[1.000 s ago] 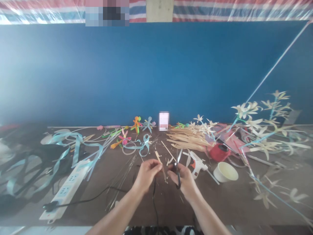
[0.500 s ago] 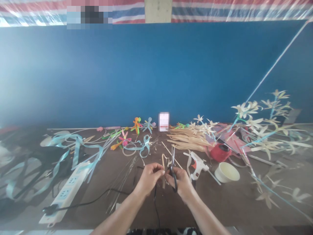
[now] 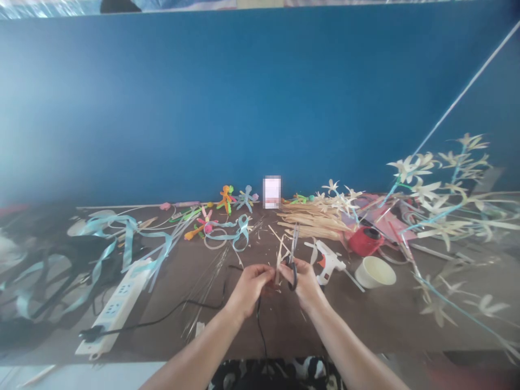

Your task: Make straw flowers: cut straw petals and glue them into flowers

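Note:
My left hand [image 3: 252,286] is closed in a pinch on a thin pale straw strip [image 3: 279,259] that stands nearly upright between my hands. My right hand [image 3: 304,281] is closed on black-handled scissors [image 3: 293,254], whose blades point up and away right beside the strip. Both hands hover close together above the brown table [image 3: 365,319], near its front middle.
A white glue gun [image 3: 327,261], a white cup [image 3: 374,272] and a red tape roll [image 3: 365,241] lie to the right. Straw strips [image 3: 312,222] and straw flowers [image 3: 430,200] fill the back right. Blue ribbons [image 3: 134,244], a white power strip [image 3: 117,306] and a black cable [image 3: 170,314] lie left.
My hands drew closer together and moved slightly away from me. The strip turned from slanted to nearly upright, with the scissors brought up beside it. The camera tilted down a little.

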Available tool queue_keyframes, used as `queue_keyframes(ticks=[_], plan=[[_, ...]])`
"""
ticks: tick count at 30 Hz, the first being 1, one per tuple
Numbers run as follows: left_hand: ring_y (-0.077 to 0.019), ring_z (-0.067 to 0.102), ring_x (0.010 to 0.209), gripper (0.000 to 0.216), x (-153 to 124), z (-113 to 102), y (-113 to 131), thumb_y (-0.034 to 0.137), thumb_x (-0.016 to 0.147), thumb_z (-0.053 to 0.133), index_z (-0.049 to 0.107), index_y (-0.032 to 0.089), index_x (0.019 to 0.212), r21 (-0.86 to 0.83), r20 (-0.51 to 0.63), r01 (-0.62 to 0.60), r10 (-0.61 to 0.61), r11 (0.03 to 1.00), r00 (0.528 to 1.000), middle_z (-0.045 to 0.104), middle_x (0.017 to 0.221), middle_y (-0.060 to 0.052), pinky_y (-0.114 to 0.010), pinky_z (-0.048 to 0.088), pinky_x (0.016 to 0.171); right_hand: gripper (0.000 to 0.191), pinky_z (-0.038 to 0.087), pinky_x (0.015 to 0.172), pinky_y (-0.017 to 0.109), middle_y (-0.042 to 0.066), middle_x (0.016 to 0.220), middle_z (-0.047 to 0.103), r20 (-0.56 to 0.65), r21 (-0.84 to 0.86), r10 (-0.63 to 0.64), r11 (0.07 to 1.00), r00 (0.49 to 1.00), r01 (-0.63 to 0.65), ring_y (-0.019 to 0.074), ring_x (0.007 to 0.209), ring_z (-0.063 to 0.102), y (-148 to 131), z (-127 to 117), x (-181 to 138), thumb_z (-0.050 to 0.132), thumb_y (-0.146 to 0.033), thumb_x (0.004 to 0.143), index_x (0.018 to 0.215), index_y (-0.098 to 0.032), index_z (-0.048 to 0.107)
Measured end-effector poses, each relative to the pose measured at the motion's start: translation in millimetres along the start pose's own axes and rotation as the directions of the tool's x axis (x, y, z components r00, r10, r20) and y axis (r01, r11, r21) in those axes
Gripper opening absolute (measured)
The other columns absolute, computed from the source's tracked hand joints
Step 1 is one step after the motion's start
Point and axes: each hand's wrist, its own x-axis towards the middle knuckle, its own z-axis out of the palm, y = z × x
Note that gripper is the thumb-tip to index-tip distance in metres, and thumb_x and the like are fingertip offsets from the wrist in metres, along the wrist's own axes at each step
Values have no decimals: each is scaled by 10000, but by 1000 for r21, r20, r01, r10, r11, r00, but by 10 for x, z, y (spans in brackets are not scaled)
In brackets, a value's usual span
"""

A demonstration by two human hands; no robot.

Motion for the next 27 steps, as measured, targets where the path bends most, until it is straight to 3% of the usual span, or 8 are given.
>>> queue_keyframes(ticks=[6, 11, 20, 27], plan=[[-115, 539, 517, 197, 7, 35, -57, 304, 591, 628, 615, 130, 683, 36, -20, -73, 74, 997, 997, 618, 586, -12, -205, 379, 485, 187, 334, 420, 194, -13, 497, 547, -17, 85, -11, 996, 1000, 12, 81, 425, 444, 5, 32, -5, 623, -311, 631, 649, -127, 591], [-120, 540, 516, 187, 15, 32, -83, 306, 621, 605, 623, 126, 667, 47, -12, -63, 64, 997, 998, 622, 589, -21, -206, 380, 480, 147, 325, 425, 191, -23, 490, 533, -66, 81, 1, 997, 998, 4, 76, 431, 431, 14, 26, 9, 631, -266, 613, 642, -126, 596], [-115, 535, 526, 234, -2, 18, -95, 340, 650, 592, 608, 114, 704, 40, -2, -64, 64, 997, 998, 623, 621, -42, -192, 358, 465, 151, 344, 403, 199, -33, 449, 488, -26, 84, -4, 996, 1000, 6, 89, 402, 438, 35, 66, -13, 587, -286, 644, 619, -142, 546], [-99, 499, 484, 225, 38, 16, -157, 344, 649, 594, 585, 120, 635, 62, -88, -107, 112, 992, 990, 582, 543, -15, -191, 343, 468, 110, 331, 434, 193, -31, 508, 495, -20, 45, -23, 999, 1000, 24, 84, 449, 425, 97, 46, -3, 601, -235, 638, 661, -142, 549]])
